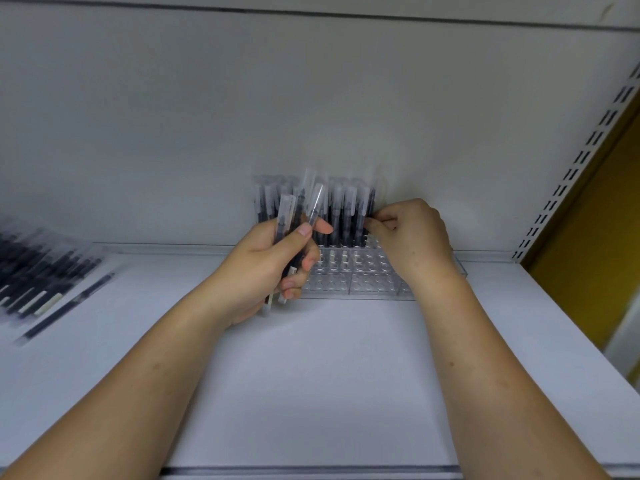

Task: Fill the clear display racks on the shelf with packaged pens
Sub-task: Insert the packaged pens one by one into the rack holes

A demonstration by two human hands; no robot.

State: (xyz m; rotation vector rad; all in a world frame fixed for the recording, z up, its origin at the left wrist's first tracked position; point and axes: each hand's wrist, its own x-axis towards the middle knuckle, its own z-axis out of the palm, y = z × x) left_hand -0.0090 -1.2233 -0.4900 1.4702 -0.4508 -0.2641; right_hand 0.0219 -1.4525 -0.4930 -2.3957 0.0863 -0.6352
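A clear display rack (360, 278) stands at the back of a white shelf (311, 375), between and just beyond the two hands; its rear rows hold upright packaged pens (341, 216), dark barrels in clear sleeves, with round holes showing in the front rows nearest the person. The right hand (415, 237), over the rack's right side, pinches one pen (371, 202) at the right end of the standing row between thumb and fingertips, the other fingers curled; whether that pen's lower end sits in a hole cannot be told. The left hand (266, 268), at the rack's left front corner, is wrapped around a bundle of packaged pens (287, 216) held upright, thumb pressed across the front; one sleeve leans right above the thumb. Well to the left of the left hand a loose pile of packaged pens (38, 271) lies flat on the shelf, blurred. Behind the rack rises a pale back panel (311, 98); to the right of the right hand a slotted upright (581, 161) runs up the shelf's edge, a yellow wall (595, 237) beyond it.
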